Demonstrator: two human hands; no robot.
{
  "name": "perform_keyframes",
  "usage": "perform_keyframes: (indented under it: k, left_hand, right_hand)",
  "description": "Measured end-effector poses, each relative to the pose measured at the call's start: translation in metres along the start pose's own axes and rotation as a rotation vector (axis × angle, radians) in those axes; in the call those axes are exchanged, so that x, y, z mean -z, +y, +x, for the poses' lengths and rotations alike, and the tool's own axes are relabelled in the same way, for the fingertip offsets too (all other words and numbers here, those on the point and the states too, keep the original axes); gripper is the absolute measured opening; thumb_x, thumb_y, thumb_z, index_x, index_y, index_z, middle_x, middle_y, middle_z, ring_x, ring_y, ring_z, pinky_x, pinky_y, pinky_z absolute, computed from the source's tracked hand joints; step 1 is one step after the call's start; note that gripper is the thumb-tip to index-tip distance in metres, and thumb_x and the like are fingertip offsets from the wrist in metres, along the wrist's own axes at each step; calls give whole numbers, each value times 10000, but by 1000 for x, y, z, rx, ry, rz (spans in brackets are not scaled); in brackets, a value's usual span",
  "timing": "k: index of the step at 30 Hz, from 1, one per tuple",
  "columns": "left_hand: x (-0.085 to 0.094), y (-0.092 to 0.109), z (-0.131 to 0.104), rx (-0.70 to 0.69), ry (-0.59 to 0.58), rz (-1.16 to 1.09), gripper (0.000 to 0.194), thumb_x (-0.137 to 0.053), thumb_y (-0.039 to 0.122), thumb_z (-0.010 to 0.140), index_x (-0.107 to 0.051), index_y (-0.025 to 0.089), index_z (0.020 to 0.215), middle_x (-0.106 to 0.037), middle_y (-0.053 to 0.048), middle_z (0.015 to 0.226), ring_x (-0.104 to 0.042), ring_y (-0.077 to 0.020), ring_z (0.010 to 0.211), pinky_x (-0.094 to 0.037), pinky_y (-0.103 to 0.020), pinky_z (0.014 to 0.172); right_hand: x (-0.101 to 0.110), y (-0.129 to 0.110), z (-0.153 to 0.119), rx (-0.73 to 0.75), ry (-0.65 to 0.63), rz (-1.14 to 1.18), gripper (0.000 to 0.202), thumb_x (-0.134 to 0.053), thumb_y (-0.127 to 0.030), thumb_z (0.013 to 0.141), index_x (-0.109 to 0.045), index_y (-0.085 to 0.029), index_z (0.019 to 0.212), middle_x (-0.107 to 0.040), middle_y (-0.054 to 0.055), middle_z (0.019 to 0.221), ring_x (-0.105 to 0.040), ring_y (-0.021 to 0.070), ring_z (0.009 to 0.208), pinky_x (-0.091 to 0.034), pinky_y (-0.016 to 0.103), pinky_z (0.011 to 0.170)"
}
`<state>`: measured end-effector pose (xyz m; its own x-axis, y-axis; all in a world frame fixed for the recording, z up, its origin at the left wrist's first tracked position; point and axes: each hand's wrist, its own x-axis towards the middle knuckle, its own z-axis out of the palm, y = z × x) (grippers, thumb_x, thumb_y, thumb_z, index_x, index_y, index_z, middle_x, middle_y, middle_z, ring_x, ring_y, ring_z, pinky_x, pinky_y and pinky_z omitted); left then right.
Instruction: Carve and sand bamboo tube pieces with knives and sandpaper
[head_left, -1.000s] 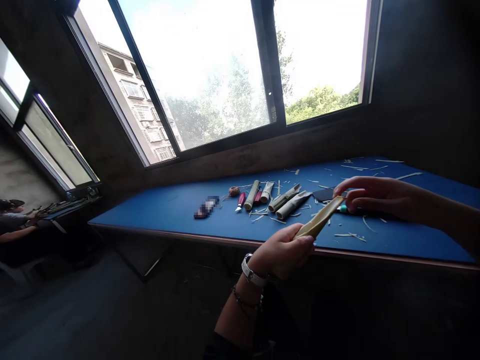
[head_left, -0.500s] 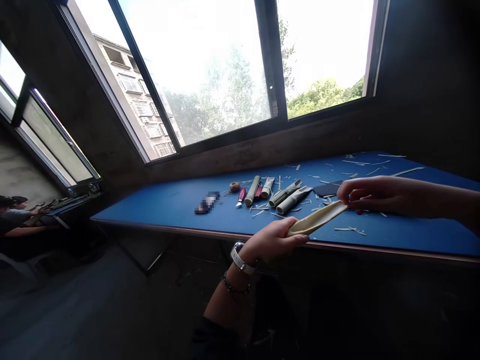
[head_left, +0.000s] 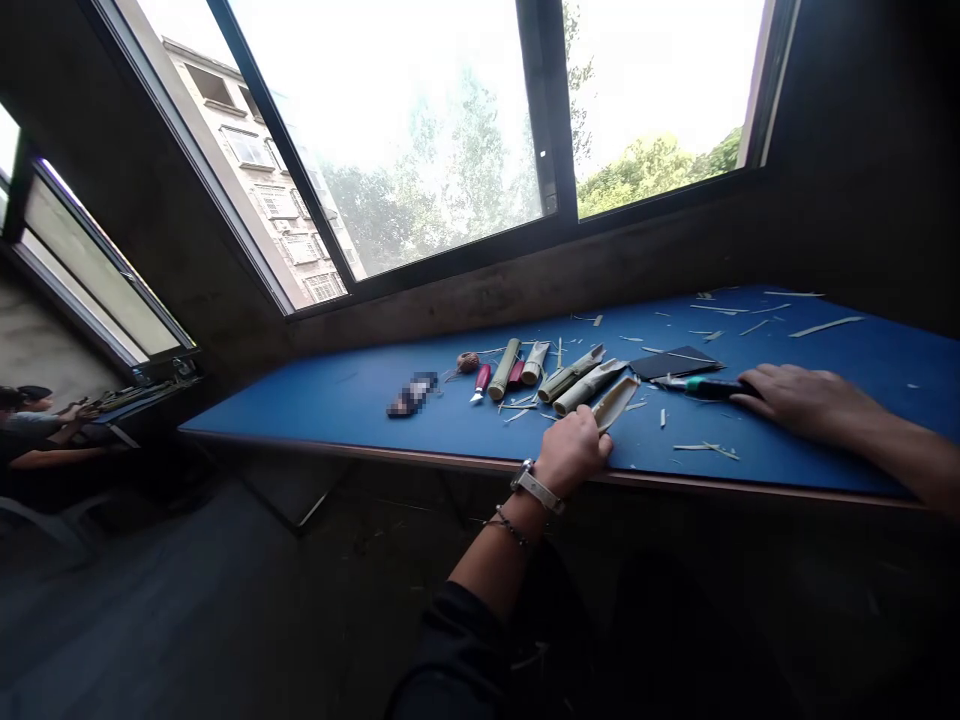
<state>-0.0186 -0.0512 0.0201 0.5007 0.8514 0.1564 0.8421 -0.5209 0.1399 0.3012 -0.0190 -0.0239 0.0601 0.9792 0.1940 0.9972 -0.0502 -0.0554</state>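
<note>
My left hand point(head_left: 576, 446), with a watch and a beaded bracelet at the wrist, is closed round the lower end of a hollow split bamboo piece point(head_left: 616, 400). The piece slants up and away over the table's front edge. Over at the right, my right hand point(head_left: 796, 396) has its fingers closed on the near end of a slim black-and-green-handled tool point(head_left: 701, 386), low over the table. Its tip, pointing left, is too small to make out. A dark flat sheet point(head_left: 675, 362) lies just behind the tool. Two cut bamboo tubes point(head_left: 589, 388) rest left of the split piece.
On the blue table point(head_left: 337, 400) are a red-handled knife point(head_left: 481, 384), an upright-leaning bamboo tube point(head_left: 504, 370), a ball of twine point(head_left: 468, 361) and a blurred object point(head_left: 412, 394). Bamboo slivers point(head_left: 706, 449) are scattered about. People point(head_left: 45, 430) sit at the far left.
My right hand has let go of the bamboo piece and moved right, down to the black-and-green-handled tool. My left hand has brought the piece lower, close to the table edge.
</note>
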Motion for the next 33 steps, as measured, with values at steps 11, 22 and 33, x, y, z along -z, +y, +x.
perform_keyframes:
  k: [11, 22, 33]
  left_hand:
    - [-2, 26, 25, 7, -12, -154, 347, -401, 379, 855, -470, 93, 1041, -644, -162, 1023, -626, -270, 921, -472, -302, 723]
    - [-8, 26, 26, -29, 23, -224, 367, -403, 404, 860, -472, 93, 1042, -648, -174, 978, -628, -284, 889, -472, -324, 696]
    - [-9, 39, 16, 32, 24, -265, 333, -384, 347, 882, -451, 74, 1061, -638, -170, 980, -623, -274, 891, -475, -324, 710]
  right_hand:
    - [26, -54, -28, 3, 156, 145, 486, -227, -496, 877, -393, -184, 1211, -548, 139, 1120, -610, 267, 780, -460, 350, 587]
    - [21, -65, -31, 135, 266, -140, 370, -235, -414, 918, -410, -175, 1139, -654, 109, 927, -654, 311, 684, -338, 286, 426]
    - [22, -83, -13, -26, 190, -137, 384, -191, -321, 926, -465, -153, 1137, -636, 178, 979, -641, 310, 831, -446, 383, 639]
